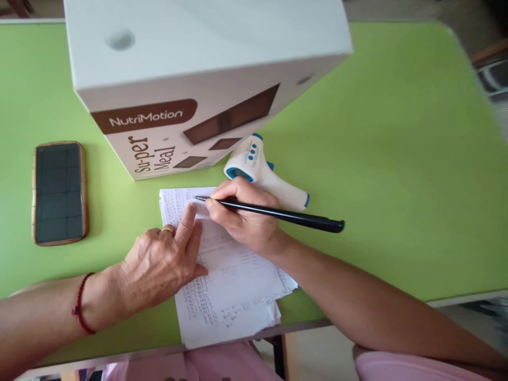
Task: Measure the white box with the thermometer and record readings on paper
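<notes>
A black pen (293,215) is gripped in my right hand (246,217), its tip at the top of a sheet of paper (238,275) covered with small handwriting. My left hand (162,259) lies on the left side of the sheets, index finger stretched toward the pen tip and the thumb apart. The papers are stacked unevenly, with creased lower corners near the table's front edge. Just beyond my right hand, a white and blue infrared thermometer (283,188) lies on its side, partly hidden by that hand.
A tall white NutriMotion box (151,106) stands behind the papers. To the left, a smartphone (59,193) with a dark screen and brown case lies flat. All rest on a green table (397,174), whose front edge runs close to my body.
</notes>
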`<state>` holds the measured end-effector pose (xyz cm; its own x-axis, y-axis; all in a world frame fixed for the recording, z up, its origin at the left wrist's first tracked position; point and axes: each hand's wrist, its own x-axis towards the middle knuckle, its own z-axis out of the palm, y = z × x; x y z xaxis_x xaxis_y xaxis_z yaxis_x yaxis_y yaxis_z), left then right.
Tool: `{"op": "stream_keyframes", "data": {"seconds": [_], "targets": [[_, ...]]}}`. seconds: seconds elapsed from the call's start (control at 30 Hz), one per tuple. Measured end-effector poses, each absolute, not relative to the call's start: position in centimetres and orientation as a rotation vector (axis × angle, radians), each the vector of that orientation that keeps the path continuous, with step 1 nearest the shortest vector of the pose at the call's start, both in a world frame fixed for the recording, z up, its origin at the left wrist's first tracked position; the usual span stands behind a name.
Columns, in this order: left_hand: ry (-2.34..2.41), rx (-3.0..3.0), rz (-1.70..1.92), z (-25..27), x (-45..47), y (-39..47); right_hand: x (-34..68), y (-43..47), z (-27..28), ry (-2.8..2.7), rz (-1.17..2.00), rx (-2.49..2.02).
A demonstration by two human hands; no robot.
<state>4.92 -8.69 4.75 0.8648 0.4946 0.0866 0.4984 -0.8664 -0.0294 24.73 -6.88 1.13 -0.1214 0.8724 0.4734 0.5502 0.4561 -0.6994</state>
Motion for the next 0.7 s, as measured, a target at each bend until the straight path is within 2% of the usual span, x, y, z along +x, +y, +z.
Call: {"op": "stream_keyframes", "data": {"seconds": [0.27, 0.5, 0.7], "targets": [[-0.823, -2.996, -0.063, 4.97, 5.1, -8.9, 24.73, -6.93, 0.98, -1.817, 0.431, -1.22], [-0.845, -3.054, 0.2, 5.36, 5.41, -8.66, 24.5, -6.72, 0.89, -1.798, 0.44, -1.228], [-0.86, -3.074, 0.241, 5.33, 5.46, -8.49, 24.52, -6.67, 0.97, -1.801, 0.46, -1.294]]}}
